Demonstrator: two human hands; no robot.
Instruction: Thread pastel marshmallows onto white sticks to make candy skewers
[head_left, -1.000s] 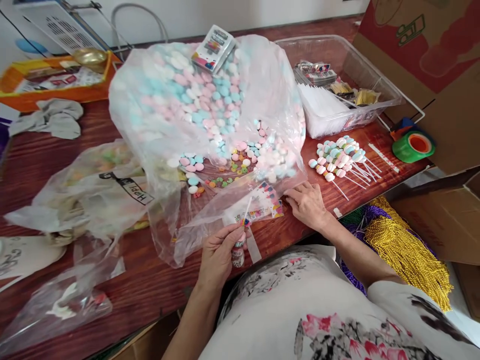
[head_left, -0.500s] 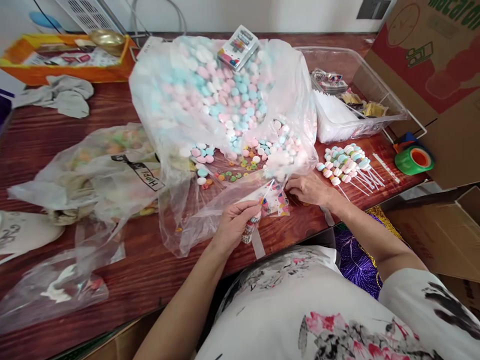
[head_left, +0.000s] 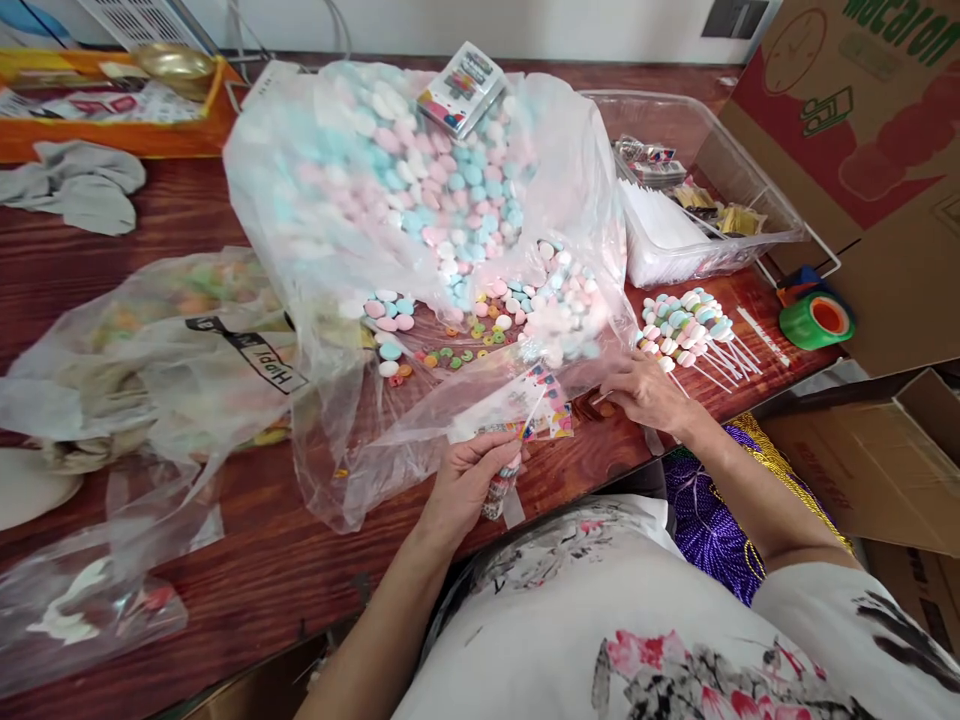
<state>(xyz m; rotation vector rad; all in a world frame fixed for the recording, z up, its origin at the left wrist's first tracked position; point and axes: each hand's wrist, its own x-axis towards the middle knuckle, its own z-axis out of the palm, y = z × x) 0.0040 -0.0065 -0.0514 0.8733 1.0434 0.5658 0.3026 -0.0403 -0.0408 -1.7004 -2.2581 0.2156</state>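
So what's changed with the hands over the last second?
The left hand came up from the table edge toward the big candy bag, keeping its pinch on the stick and small packet. The right hand slid slightly right, toward the finished skewers, fingers on the wooden table. Bag, skewers and green tape roll stayed put.

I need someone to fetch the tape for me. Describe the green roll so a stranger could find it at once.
Start at the big cardboard box on the right side of the wooden table. Just below its lower corner, near the table's right edge, lies the green tape roll. It is the only bright green ring there, with an orange core, right of the marshmallow sticks.
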